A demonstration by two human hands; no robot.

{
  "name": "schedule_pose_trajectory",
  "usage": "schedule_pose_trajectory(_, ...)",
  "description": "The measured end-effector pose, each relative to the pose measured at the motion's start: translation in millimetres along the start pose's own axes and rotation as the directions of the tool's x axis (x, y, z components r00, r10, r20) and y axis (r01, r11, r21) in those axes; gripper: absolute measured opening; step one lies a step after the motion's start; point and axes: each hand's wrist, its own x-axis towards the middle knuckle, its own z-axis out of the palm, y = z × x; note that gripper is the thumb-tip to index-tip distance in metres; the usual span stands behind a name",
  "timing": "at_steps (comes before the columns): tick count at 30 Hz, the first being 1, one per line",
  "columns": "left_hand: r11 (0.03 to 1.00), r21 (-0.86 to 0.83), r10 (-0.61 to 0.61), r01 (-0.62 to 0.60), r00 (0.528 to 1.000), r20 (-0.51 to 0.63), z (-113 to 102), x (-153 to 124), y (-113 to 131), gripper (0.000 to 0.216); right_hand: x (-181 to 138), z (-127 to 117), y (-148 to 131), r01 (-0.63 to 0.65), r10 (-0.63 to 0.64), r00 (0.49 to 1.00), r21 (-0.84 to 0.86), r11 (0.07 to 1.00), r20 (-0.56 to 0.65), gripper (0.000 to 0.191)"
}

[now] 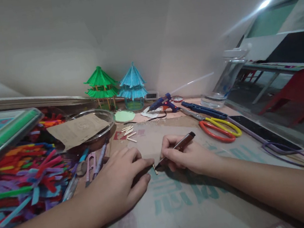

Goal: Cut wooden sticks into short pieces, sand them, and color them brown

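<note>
My right hand [180, 153] is closed in a writing grip round a dark brown marker pen [184, 142]. The pen's tip meets a short pale wooden stick [155, 169] on the cardboard [195, 204]. My left hand [125, 172] lies palm down to the left, thumb apart from the fingers, with the index fingertip on or right beside the stick's far end. Its other fingers are loosely bent and partly hidden. Beyond the hands, several short wooden sticks [129, 132] lie in a loose group near a red printed patch.
A blue glue gun [164, 103] stands behind, near green [101, 87] and blue [132, 85] model pavilions. Scissors [219, 130], a utility knife [203, 110], a phone [264, 132] and a clear jug [223, 80] are at right. Colourful pipe cleaners [25, 187] heap at left.
</note>
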Motion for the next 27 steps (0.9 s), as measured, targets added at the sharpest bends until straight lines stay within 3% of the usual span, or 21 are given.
schedule_pose_trajectory(3, 1.0, 0.002, 0.006, -0.006, 1.0, -0.005, 0.0, 0.1, -0.2, 0.03, 0.4, -0.3, 0.0, 0.001, -0.001, 1.0, -0.003, 1.0, -0.024, 0.013)
schedule_pose_trajectory(8, 1.0, 0.0, -0.006, 0.006, 1.0, 0.018, 0.3, 0.0, -0.7, 0.03, -1.1, -0.8, -0.5, -0.025, 0.025, 0.999, 0.002, 1.0, 0.037, 0.015)
schedule_pose_trajectory(12, 1.0, 0.002, -0.005, 0.005, 1.0, 0.013, -0.7, -0.1, -0.1, 0.029, -1.1, -0.3, -0.1, 0.001, -0.001, 1.0, 0.005, 1.0, -0.011, 0.014)
schedule_pose_trajectory(18, 1.0, -0.006, -0.012, 0.012, 0.999, 0.041, -0.6, 0.4, -0.5, 0.028, -1.9, -0.7, 0.8, -0.015, 0.014, 0.998, 0.004, 1.0, 0.055, 0.014)
schedule_pose_trajectory(27, 1.0, -0.011, -0.018, 0.019, 0.999, 0.049, -1.3, 0.4, -0.6, 0.028, -0.2, 0.3, -0.7, 0.012, -0.012, 1.0, -0.012, 1.0, -0.016, 0.013)
